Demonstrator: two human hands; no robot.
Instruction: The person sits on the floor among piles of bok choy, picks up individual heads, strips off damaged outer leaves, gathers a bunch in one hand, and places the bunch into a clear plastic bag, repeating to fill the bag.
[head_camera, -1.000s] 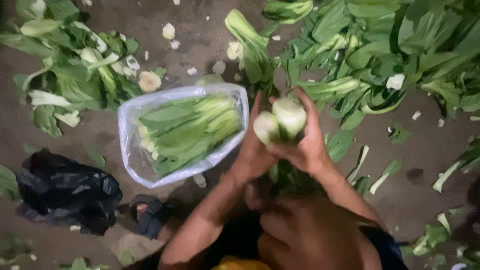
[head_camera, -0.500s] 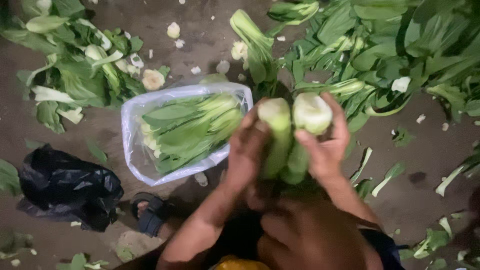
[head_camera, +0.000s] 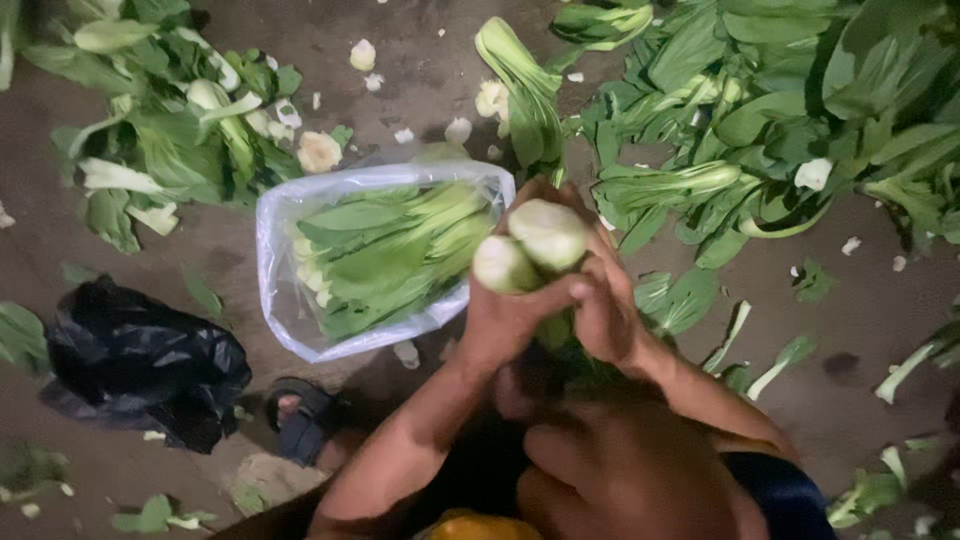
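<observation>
Here, I see the ground (head_camera: 880, 330) strewn with greens: the biggest heap of bok choy (head_camera: 790, 110) fills the far right corner, and a smaller pile of trimmed leaves (head_camera: 160, 130) lies at the far left. A black plastic bag (head_camera: 135, 365) slumps at the left edge, near a sandalled foot (head_camera: 305, 420). Between them sits a clear bag (head_camera: 285, 215), already holding cut heads laid flat. My left hand (head_camera: 505, 325) and right hand (head_camera: 605, 310) both close around two bok choy heads (head_camera: 530, 250), cut bases up, held just right of that bag. To do this well, I judge the stems should stay squeezed together and level, so they lie alongside the others.
</observation>
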